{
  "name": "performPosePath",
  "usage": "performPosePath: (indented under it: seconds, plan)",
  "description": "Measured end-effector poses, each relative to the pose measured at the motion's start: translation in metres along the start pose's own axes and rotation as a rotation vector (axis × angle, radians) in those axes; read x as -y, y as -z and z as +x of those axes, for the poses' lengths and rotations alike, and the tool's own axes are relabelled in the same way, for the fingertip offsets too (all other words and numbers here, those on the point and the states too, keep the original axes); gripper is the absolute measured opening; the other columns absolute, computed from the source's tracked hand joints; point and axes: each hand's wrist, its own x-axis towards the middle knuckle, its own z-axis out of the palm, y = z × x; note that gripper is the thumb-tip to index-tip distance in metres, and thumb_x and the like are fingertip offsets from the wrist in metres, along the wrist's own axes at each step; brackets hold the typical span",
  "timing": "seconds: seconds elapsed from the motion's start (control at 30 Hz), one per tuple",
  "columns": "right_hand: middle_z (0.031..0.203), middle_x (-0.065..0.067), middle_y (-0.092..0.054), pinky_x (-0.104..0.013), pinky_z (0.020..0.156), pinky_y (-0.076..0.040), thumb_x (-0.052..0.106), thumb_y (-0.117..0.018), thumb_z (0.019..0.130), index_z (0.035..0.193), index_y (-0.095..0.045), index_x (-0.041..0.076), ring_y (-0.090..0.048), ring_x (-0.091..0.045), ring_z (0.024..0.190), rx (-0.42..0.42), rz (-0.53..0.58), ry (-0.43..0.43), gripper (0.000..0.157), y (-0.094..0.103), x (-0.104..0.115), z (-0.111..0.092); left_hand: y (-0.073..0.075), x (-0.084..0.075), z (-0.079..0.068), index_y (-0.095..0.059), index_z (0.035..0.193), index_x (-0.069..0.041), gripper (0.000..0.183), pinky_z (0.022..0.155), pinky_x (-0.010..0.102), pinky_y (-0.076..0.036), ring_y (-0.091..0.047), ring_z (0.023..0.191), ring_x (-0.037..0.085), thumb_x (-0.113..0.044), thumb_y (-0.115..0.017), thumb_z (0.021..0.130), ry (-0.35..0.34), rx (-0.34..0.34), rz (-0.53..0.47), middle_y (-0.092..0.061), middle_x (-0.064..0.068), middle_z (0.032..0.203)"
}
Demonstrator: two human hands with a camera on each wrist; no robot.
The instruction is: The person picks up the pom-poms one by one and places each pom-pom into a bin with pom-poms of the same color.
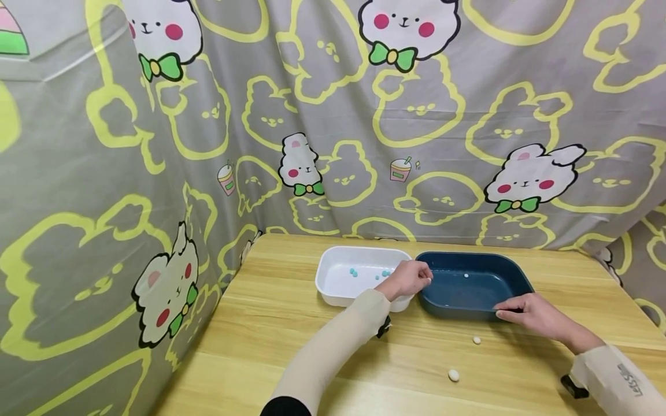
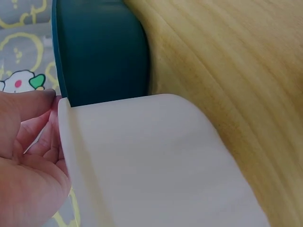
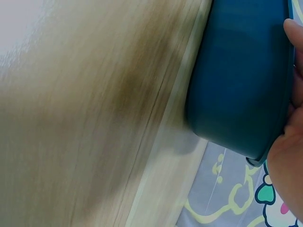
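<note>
A white tray (image 1: pixel 333 296) with several small light-blue beads (image 1: pixel 354 272) stands left of a dark blue tray (image 1: pixel 468 312). One small white piece (image 1: pixel 466 275) lies inside the blue tray. My left hand (image 1: pixel 408 278) is above where the two trays meet, thumb and fingertips pinched together, with a pale speck at the tips. In the left wrist view the white tray's rim partly hides those fingers. My right hand (image 1: pixel 536 315) grips the blue tray's front right rim, its thumb (image 3: pixel 294 33) at the rim in the right wrist view.
Two white pebble-like pieces, a smaller one (image 1: pixel 476 340) and a larger one (image 1: pixel 454 375), lie on the wooden table (image 1: pixel 250 329) in front of the blue tray. A patterned grey curtain (image 1: pixel 333 115) hangs behind the table and along its left side.
</note>
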Motion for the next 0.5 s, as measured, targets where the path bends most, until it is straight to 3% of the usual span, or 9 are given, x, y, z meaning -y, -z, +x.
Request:
performPosePath:
  seconds: [0.5]
  plan:
    - [0.096, -0.005, -0.071, -0.023, 0.067, -0.05, 0.025, -0.065, 0.09, 0.101, -0.074, 0.008, -0.061, -0.003, 0.088, -0.006, -0.009, -0.003, 0.022, 0.0003, 0.0006, -0.0007, 0.0066, -0.0089, 0.0096, -0.069, 0.09, -0.018, 0.006, 0.068, 0.014, -0.043, -0.056, 0.08, 0.003, -0.018, -0.063, 0.091, 0.07, 0.035, 0.124, -0.064, -0.011, 0.088]
